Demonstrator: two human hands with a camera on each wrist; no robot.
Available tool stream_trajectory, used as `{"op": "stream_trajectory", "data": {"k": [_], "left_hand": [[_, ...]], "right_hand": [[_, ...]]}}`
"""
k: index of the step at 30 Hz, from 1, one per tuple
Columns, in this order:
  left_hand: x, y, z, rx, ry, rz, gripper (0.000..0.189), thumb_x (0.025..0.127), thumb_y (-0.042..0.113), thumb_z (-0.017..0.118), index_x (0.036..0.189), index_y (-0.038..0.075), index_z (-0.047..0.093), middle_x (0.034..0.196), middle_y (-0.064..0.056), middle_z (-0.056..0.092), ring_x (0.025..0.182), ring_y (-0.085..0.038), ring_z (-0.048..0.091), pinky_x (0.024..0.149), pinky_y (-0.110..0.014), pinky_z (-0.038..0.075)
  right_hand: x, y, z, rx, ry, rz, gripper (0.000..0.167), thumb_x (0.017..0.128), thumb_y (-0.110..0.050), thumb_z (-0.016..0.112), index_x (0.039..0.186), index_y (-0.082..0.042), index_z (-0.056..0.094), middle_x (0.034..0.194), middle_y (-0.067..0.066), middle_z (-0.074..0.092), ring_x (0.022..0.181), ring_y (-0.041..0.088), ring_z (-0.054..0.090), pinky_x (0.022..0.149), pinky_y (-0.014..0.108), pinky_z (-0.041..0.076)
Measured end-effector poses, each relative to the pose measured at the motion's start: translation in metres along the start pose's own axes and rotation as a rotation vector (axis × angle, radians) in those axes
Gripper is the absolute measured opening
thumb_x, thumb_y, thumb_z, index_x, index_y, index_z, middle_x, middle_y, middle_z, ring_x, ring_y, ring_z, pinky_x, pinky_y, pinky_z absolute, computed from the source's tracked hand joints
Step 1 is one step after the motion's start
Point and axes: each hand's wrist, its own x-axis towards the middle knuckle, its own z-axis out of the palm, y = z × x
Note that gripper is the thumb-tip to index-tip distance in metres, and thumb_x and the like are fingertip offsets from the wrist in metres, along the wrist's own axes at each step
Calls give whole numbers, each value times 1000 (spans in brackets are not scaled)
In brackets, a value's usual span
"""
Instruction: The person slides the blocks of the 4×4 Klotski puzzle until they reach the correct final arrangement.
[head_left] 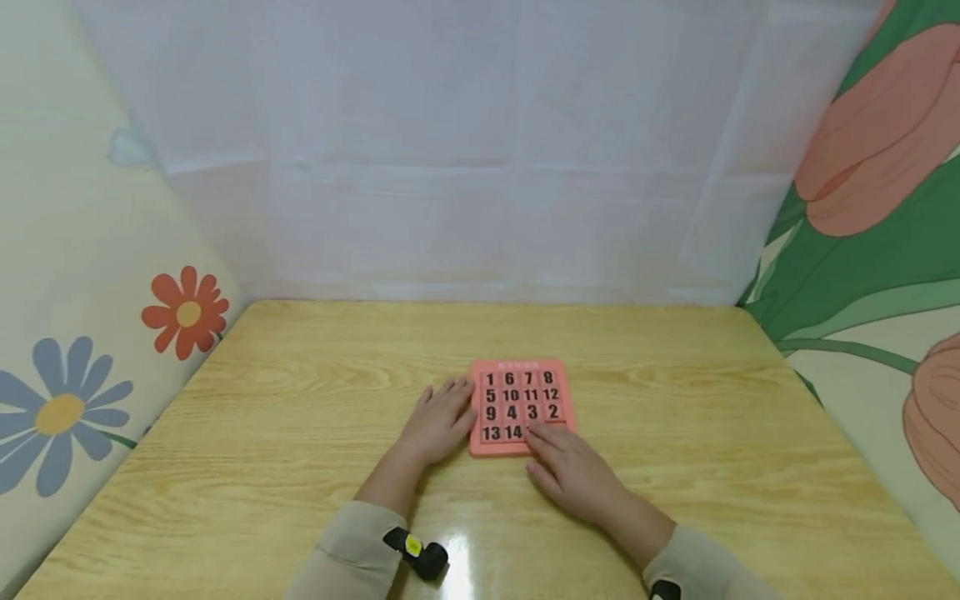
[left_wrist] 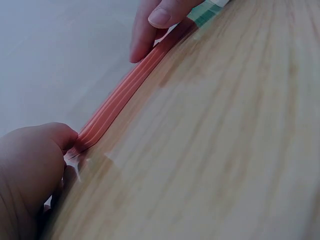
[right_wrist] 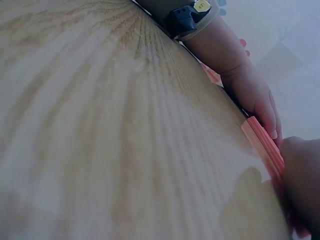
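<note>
A pink number slide puzzle (head_left: 497, 451) lies flat on the table, its rows of black-numbered tiles facing up. Along its left side rests my left hand (head_left: 442, 423), palm down, with the thumb touching the frame's edge. My right hand (head_left: 577, 475) reaches in from the lower right, and its extended fingertips touch the tiles in the bottom row. Those fingers hide the numbers to the right of 14. From the side, the left wrist view shows the puzzle's ridged pink edge (left_wrist: 117, 102) between both hands.
The puzzle sits on a wood-grain table (head_left: 315, 367). Behind the far edge hangs a white cloth (head_left: 480, 167). Flower-patterned panels (head_left: 67, 250) stand at both sides. A black wrist device (head_left: 427, 560) is strapped on the left sleeve.
</note>
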Motion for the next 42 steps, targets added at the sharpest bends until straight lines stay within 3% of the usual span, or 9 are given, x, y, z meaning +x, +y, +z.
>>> {"op": "stream_trajectory", "data": {"k": [23, 33, 42], "left_hand": [[-1, 0, 1, -11, 4, -6, 56, 105, 36, 39, 153, 7, 33, 160, -14, 30, 151, -32, 21, 125, -54, 6], [-1, 0, 0, -5, 4, -2, 56, 105, 37, 38, 153, 8, 33, 160, -13, 30, 151, -32, 22, 125, -54, 6], [0, -1, 2, -1, 12, 2, 56, 105, 36, 39, 153, 7, 34, 159, -14, 32, 151, -33, 22, 125, -54, 6]], "right_hand": [[-14, 17, -8, -47, 15, 69, 44, 97, -33, 56, 135, -10, 60, 144, 5, 55, 135, 24, 51, 117, 49, 33], [-11, 13, -6, -56, 82, 21, 42, 94, -30, 60, 129, -8, 64, 140, 8, 59, 131, 26, 54, 114, 49, 37], [6, -6, 1, -22, 8, -23, 44, 98, -33, 55, 135, -10, 59, 142, 8, 57, 134, 27, 50, 116, 47, 35]]}}
